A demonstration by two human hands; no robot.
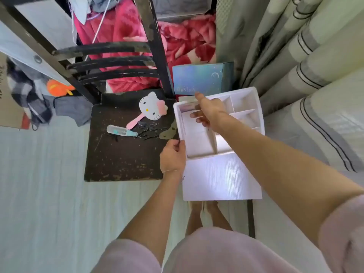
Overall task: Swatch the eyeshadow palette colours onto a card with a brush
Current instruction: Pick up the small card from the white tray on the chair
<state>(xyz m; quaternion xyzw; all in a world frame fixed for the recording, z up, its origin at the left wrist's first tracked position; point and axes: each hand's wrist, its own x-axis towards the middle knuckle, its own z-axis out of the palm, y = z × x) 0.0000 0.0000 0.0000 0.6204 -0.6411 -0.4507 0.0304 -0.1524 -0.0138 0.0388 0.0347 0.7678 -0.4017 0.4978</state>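
Note:
A white compartmented organiser box (220, 174) stands beside the dark chair, its top open. My left hand (173, 156) grips its left rim, fingers curled over the edge. My right hand (206, 113) reaches into the back left compartments with loosely spread fingers, and I see nothing in it. A flat pinkish item (187, 107) lies in the far left compartment just beyond my fingertips; what it is cannot be told. No palette, card or brush is plainly visible.
The worn dark chair seat (118, 160) holds a cat-face hand mirror (151, 105), a small clear bottle (120, 131) and several black hairpins (149, 132). A blue holographic box (199, 79) stands behind the organiser. Striped curtains (315, 75) hang to the right. My feet (204, 215) show below.

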